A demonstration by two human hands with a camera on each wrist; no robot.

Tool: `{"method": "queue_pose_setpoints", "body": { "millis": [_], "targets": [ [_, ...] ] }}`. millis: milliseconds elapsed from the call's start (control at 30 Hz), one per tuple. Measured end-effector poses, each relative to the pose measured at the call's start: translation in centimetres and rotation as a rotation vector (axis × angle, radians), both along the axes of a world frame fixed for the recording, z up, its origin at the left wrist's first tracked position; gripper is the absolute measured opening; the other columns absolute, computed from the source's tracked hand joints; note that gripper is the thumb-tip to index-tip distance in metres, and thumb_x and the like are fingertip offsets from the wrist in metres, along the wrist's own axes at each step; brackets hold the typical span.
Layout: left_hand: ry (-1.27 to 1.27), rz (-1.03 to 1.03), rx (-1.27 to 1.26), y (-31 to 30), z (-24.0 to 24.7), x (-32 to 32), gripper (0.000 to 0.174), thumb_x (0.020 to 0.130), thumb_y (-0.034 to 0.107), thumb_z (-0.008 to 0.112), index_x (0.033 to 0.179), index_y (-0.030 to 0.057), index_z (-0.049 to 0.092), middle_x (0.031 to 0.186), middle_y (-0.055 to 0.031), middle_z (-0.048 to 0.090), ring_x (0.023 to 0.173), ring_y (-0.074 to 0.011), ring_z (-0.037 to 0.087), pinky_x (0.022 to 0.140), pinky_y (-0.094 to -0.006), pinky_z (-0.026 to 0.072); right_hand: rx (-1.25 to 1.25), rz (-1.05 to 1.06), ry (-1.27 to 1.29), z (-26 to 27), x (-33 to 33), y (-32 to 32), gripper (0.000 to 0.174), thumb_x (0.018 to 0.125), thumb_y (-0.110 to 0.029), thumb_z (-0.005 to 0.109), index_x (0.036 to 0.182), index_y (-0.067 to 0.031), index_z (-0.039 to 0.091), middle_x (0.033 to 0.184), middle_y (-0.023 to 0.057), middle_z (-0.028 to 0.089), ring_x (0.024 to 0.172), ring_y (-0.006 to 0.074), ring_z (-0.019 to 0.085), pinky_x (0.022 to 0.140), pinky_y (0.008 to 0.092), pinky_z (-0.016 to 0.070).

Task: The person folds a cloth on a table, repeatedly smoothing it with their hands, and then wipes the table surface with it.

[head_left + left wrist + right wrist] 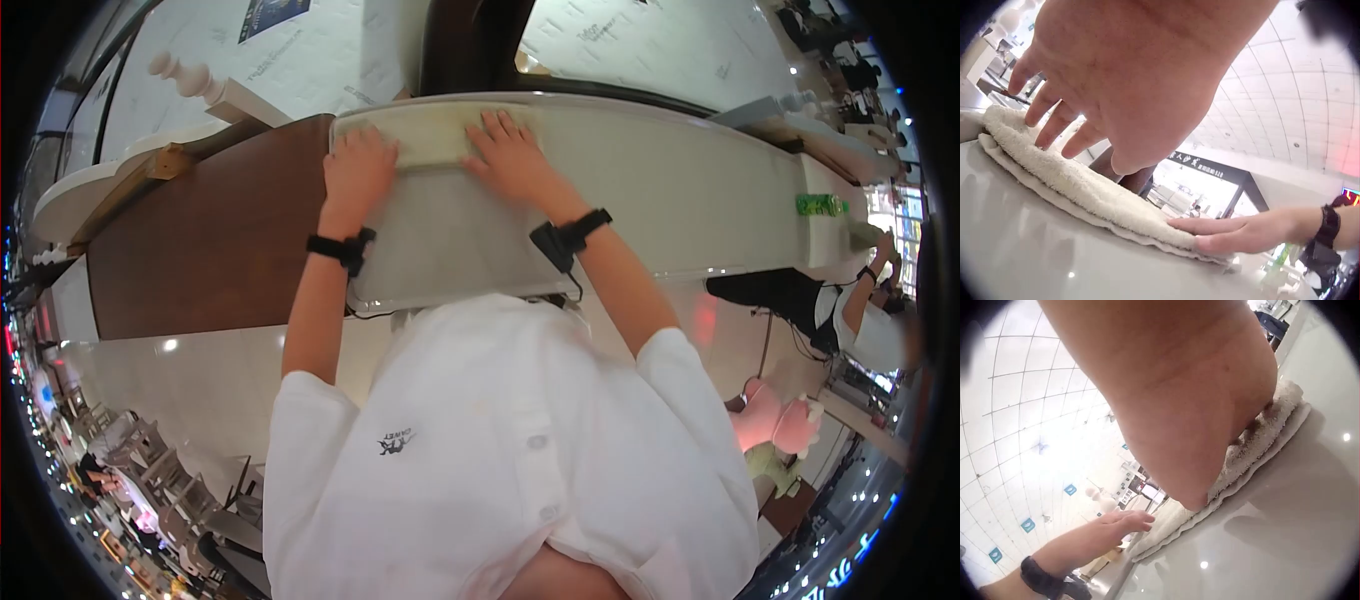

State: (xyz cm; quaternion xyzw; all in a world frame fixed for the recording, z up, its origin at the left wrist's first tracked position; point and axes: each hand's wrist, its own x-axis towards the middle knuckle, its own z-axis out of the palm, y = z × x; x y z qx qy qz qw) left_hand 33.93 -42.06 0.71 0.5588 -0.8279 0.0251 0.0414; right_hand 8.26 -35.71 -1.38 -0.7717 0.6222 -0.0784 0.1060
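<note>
A folded cream towel (430, 140) lies near the far edge of a glossy light grey tabletop (450, 225). Over its left end is my left hand (360, 165); in the left wrist view those fingers are spread, their tips right at the fluffy towel (1085, 184). My right hand (512, 165) lies on the towel's right part with straight, spread fingers. Seen from the right wrist, that hand (1191, 425) covers part of the towel (1257, 450), hiding most of its own fingers. The towel is folded in layers, with a loose lower edge showing.
A brown wooden tabletop (210, 230) adjoins on the left. Beyond the far edge stands a dark frame (465, 50) with wrapped white panels. A green-labelled bottle (822, 205) is at the far right, near another person (860, 310). Black bands (340, 250) circle both wrists.
</note>
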Motion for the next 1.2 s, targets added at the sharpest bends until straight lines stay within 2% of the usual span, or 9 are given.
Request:
{"method": "queue_pose_setpoints", "body": {
  "millis": [167, 267, 433, 533, 633, 833, 1000, 1100, 1200],
  "targets": [
    [-0.019, -0.004, 0.068, 1.4, -0.8, 0.5, 0.044, 0.095, 0.042, 0.063, 0.116, 0.0038, 0.063, 0.112, -0.0152, 0.06, 0.105, -0.0348, 0.062, 0.077, -0.0515, 0.0548, -0.01, 0.095, -0.012, -0.1, -1.1, 2.0, 0.057, 0.101, -0.041, 0.054, 0.148, -0.0105, 0.046, 0.159, 0.0234, 0.034, 0.147, 0.0436, 0.031, 0.119, 0.0576, 0.0278],
    [-0.036, 0.018, 0.111, 6.8, 0.9, 0.8, 0.047, 0.092, 0.04, 0.066, 0.119, 0.0026, 0.061, 0.112, -0.0163, 0.059, 0.104, -0.0353, 0.061, 0.08, -0.0495, 0.0546, 0.054, 0.166, 0.004, 2.9, -0.7, 7.0, 0.056, 0.098, -0.038, 0.059, 0.145, -0.0081, 0.049, 0.156, 0.0249, 0.037, 0.146, 0.0441, 0.033, 0.118, 0.0574, 0.0285],
    [0.09, -0.02, 0.271, 12.3, 1.9, 2.5, 0.054, 0.089, 0.034, 0.069, 0.131, 0.0025, 0.055, 0.13, -0.0229, 0.055, 0.117, -0.0387, 0.057, 0.091, -0.0473, 0.0536, 0.283, 0.231, -0.14, 5.7, -1.5, 13.4, 0.055, 0.098, -0.038, 0.06, 0.144, -0.0084, 0.051, 0.158, 0.0257, 0.035, 0.147, 0.0439, 0.032, 0.119, 0.0572, 0.0275],
    [0.152, -0.1, 0.187, 8.3, 0.1, 3.2, 0.058, 0.089, 0.035, 0.069, 0.135, 0.0027, 0.053, 0.139, -0.023, 0.051, 0.127, -0.0391, 0.052, 0.096, -0.0503, 0.0521, 0.104, 0.266, -0.001, 2.8, -1.7, 11.5, 0.056, 0.095, -0.037, 0.063, 0.141, -0.0084, 0.052, 0.156, 0.0238, 0.037, 0.145, 0.0423, 0.035, 0.118, 0.0564, 0.0295],
    [0.019, -0.016, 0.165, 1.9, -1.0, 2.3, 0.059, 0.092, 0.038, 0.062, 0.137, 0.0025, 0.052, 0.142, -0.0194, 0.051, 0.133, -0.0375, 0.05, 0.099, -0.0551, 0.0503, 0.018, 0.211, 0.007, 0.9, -1.6, 5.8, 0.058, 0.098, -0.042, 0.057, 0.146, -0.0102, 0.049, 0.158, 0.0228, 0.036, 0.146, 0.042, 0.034, 0.119, 0.0546, 0.029],
    [-0.053, 0.149, 0.27, -3.9, 0.2, 0.0, 0.049, 0.091, 0.034, 0.056, 0.126, -0.0002, 0.061, 0.135, -0.0194, 0.058, 0.127, -0.0363, 0.055, 0.097, -0.055, 0.0513, 0.161, 0.04, -0.17, 1.3, -0.4, -2.6, 0.059, 0.101, -0.047, 0.05, 0.147, -0.0099, 0.05, 0.159, 0.0215, 0.036, 0.147, 0.0422, 0.032, 0.119, 0.0535, 0.0298],
    [-0.054, 0.098, 0.237, 0.2, -0.2, 1.4, 0.041, 0.091, 0.033, 0.057, 0.114, 0.0009, 0.064, 0.124, -0.0205, 0.061, 0.115, -0.0379, 0.061, 0.091, -0.0511, 0.0543, 0.052, 0.073, 0.014, 1.4, -0.1, 2.2, 0.058, 0.098, -0.043, 0.059, 0.145, -0.0098, 0.051, 0.153, 0.0213, 0.043, 0.142, 0.0418, 0.04, 0.115, 0.049, 0.0372],
    [-0.06, 0.067, 0.224, 6.5, 0.8, 2.3, 0.035, 0.09, 0.031, 0.064, 0.11, 0.0023, 0.064, 0.117, -0.0198, 0.062, 0.107, -0.0382, 0.063, 0.085, -0.0487, 0.056, -0.005, 0.207, -0.036, 2.4, -1.1, 7.4, 0.047, 0.093, -0.031, 0.067, 0.134, -0.0107, 0.06, 0.142, 0.0158, 0.053, 0.132, 0.0372, 0.049, 0.109, 0.0464, 0.0432],
    [-0.029, 0.016, 0.208, 14.1, 1.7, 4.3, 0.035, 0.088, 0.029, 0.073, 0.109, 0.0035, 0.062, 0.111, -0.0185, 0.061, 0.101, -0.0379, 0.063, 0.08, -0.0466, 0.0564, 0.162, 0.224, -0.222, 4.5, -1.2, 12.8, 0.034, 0.086, -0.018, 0.072, 0.119, -0.012, 0.066, 0.128, 0.0095, 0.058, 0.118, 0.0315, 0.055, 0.101, 0.0439, 0.048]
  ]
}}
